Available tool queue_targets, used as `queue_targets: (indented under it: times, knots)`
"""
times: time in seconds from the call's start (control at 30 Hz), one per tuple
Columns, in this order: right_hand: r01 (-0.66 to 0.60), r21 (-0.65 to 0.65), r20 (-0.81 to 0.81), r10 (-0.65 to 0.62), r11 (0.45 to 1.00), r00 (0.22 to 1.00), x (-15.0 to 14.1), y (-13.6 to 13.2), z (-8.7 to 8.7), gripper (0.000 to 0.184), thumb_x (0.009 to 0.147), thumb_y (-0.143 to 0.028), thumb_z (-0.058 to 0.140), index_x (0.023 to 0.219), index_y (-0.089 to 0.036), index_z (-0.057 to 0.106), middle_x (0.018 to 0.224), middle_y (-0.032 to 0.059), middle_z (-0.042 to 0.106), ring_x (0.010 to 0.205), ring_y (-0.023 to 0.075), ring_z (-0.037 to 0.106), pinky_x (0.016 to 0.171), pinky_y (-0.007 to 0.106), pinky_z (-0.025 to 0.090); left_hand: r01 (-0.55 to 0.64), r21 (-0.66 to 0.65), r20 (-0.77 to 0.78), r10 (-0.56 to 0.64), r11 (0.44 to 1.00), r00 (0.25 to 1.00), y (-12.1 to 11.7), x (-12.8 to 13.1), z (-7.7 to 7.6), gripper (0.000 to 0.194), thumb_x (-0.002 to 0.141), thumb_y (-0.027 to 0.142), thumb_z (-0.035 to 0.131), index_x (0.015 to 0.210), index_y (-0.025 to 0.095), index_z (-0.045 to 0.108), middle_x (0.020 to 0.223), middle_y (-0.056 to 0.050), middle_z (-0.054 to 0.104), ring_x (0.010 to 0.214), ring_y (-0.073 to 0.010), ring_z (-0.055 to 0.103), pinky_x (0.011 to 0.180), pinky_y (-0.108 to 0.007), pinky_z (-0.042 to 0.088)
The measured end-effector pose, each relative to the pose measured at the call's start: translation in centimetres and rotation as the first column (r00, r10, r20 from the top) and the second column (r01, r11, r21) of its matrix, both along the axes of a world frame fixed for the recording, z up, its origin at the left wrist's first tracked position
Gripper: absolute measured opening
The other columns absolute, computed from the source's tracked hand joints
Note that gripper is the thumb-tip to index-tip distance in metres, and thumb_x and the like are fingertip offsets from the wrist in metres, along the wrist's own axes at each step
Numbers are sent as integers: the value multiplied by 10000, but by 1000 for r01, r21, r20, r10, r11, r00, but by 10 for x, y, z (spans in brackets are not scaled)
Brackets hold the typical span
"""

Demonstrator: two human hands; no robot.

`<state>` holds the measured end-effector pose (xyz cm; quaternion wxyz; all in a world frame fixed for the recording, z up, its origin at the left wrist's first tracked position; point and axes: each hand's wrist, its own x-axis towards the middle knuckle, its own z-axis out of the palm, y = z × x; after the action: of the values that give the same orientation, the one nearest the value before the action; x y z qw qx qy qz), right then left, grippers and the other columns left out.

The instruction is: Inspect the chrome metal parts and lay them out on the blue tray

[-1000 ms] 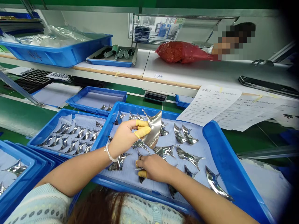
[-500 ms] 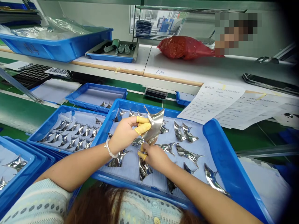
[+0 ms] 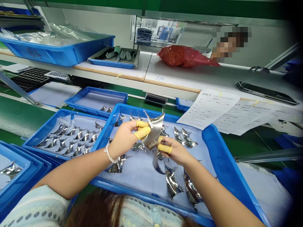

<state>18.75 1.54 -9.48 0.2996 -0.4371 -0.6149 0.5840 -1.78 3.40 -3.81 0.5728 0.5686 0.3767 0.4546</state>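
Observation:
My left hand, wearing yellow finger cots, pinches a shiny curved metal piece with pointed corners and some raised or engraved marks near its lower edge. It is held up above a large blue tray. Close to that lower edge, my right hand, also in yellow finger cots, is closed on a second curved metal piece, which hangs below its fingers. Whether the two pieces touch is hard to see. More such metal pieces lie on the tray's white lining below, some partly hidden by my right forearm.
A second blue tray at left holds rows of small metal pieces; stacked trays stand nearer me. Paper sheets hang off the shelf edge. On the shelf are a red bag, a phone and a blue bin. Another person is behind it.
My right hand has moved right and slightly up, turning the metal piece below its fingers. My left hand keeps its piece in nearly the same place. The view has tilted slightly.

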Motion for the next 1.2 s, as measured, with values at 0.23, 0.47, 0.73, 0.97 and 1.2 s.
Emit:
queue_targets:
  times: [0.23,0.47,0.73,0.97,1.2]
  knots:
    - [247,-137,-626,-277,959,729,11,-8,20,222,634,-392,592,703,-242,443,524,-34,456,420,155,440,436,302,410,129,-120,0,-130,984,992,-7,4,-2,160,725,287,666,784,143,628,631,26,558,553,-72,471,540,-201,393]
    - [369,-134,-489,-385,920,783,4,-14,28,209,653,-411,448,662,-244,323,527,-22,340,444,161,348,441,298,361,250,-202,48,-246,947,968,-9,11,-7,155,736,275,654,739,145,570,553,49,506,509,-66,443,518,-199,372]
    - [469,-99,-190,-479,878,857,-1,-15,33,260,728,-497,276,706,-240,313,589,6,325,500,190,373,509,340,382,244,-208,35,-242,947,970,-9,12,-7,182,742,297,652,730,146,553,563,37,526,516,-73,467,521,-206,389]
    - [438,-115,-195,-453,892,870,0,-15,31,300,709,-512,280,734,-237,399,627,37,392,544,219,432,538,385,416,254,-209,30,-253,944,967,-7,11,-9,159,760,281,634,742,147,550,569,45,510,519,-69,446,527,-207,376]
    - [471,-59,-148,-474,880,868,1,-15,29,283,656,-509,316,744,-242,357,604,20,375,537,222,436,603,413,408,275,-213,58,-269,938,961,-7,12,-7,180,757,292,644,760,146,540,572,42,532,522,-69,459,530,-201,363]
